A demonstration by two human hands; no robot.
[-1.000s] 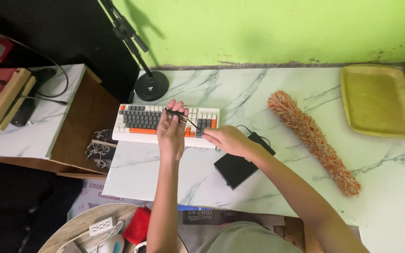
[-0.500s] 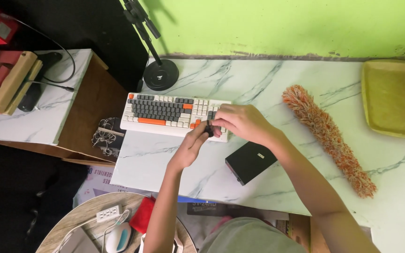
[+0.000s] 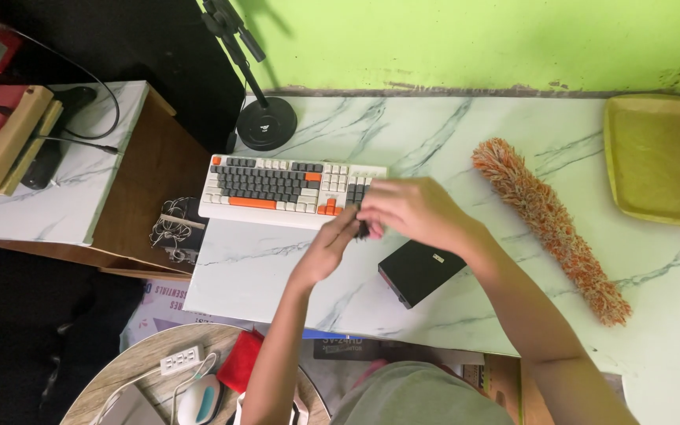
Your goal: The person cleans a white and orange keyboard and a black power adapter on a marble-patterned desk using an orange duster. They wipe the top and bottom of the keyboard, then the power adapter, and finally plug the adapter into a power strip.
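Both hands meet at the right end of the keyboard (image 3: 293, 187). Left hand (image 3: 330, 244) & right hand (image 3: 415, 211) have fingers pinched narrow round a small dark tool (image 3: 364, 230), just under the fingertips, touching the kbd's front edge. Looks like mid key-work; next move needs a steady grip. Black box (image 3: 420, 270) lies near the right wrist.

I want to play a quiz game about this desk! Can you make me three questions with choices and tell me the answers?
1. Where does the long fluffy orange duster lie?
A right of the keyboard
B on the floor
C inside the tray

2. How many yellow square plastic trays are there?
A three
B one
C none

3. Where are both hands?
A in the tray
B on the duster
C together at the keyboard's right end

Answers: A, it lies right of the grey, white and orange keyboard; B, one at the far right; C, left hand and right hand meet there.
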